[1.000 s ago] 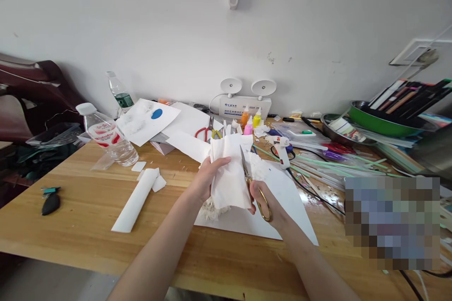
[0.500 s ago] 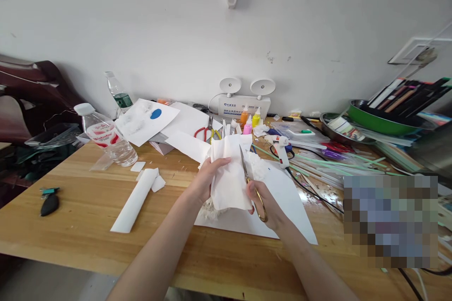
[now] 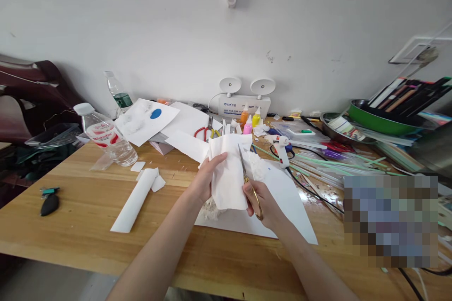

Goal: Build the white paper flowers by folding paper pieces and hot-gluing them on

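Observation:
My left hand grips a folded white tissue sheet upright above the wooden table. My right hand is closed on gold-handled scissors, whose blades point up along the tissue's right edge. Below both hands lie a white paper sheet and a small heap of fringed white scraps.
A rolled white paper lies to the left, past it a tipped water bottle and a black key fob. Red scissors, paint bottles, a glue gun, straws and stacked bowls crowd the back and right.
The scissors and my right hand have crept slightly left and up along the tissue's edge. My left hand's grip has shifted a little higher.

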Action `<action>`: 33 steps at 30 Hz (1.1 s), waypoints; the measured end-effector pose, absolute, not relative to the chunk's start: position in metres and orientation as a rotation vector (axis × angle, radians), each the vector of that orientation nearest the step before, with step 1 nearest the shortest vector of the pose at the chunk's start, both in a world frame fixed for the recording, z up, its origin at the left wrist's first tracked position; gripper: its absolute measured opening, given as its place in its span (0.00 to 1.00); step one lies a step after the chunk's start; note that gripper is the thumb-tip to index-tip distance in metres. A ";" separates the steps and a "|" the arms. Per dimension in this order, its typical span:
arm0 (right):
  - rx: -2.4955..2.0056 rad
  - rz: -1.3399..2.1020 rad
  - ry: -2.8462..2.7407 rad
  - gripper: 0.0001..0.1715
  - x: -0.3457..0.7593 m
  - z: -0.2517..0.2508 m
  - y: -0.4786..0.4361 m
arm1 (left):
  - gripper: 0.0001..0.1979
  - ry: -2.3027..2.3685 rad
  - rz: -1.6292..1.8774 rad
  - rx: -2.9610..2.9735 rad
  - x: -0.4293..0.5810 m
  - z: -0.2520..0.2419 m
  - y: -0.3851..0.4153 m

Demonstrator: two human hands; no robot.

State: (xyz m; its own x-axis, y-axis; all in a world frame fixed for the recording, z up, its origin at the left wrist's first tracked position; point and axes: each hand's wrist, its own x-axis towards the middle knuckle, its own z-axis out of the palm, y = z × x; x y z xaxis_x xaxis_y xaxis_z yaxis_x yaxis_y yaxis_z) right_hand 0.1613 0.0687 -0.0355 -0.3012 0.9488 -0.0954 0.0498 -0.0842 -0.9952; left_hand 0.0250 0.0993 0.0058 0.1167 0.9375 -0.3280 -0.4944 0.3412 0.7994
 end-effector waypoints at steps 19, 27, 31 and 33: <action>-1.171 1.485 -1.449 0.31 0.164 -0.043 0.070 | 0.14 0.873 1.189 0.535 0.025 0.005 0.101; -1.157 1.488 -1.444 0.32 0.164 -0.036 0.068 | 0.15 0.879 1.179 0.509 0.024 0.004 0.102; -1.169 1.463 -1.414 0.33 0.165 -0.028 0.064 | 0.13 0.873 1.151 0.521 0.024 0.004 0.101; -1.181 1.434 -1.441 0.33 0.166 -0.027 0.064 | 0.12 0.893 1.145 0.539 0.025 0.004 0.101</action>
State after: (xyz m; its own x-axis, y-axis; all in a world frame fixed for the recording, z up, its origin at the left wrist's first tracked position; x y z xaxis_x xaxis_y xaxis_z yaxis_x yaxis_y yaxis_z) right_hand 0.1663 0.0635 -0.0268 -0.2738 0.9579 -0.0866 0.0908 -0.0639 -0.9938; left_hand 0.0247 0.1011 0.0036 0.1407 0.9353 -0.3247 -0.5431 0.3471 0.7645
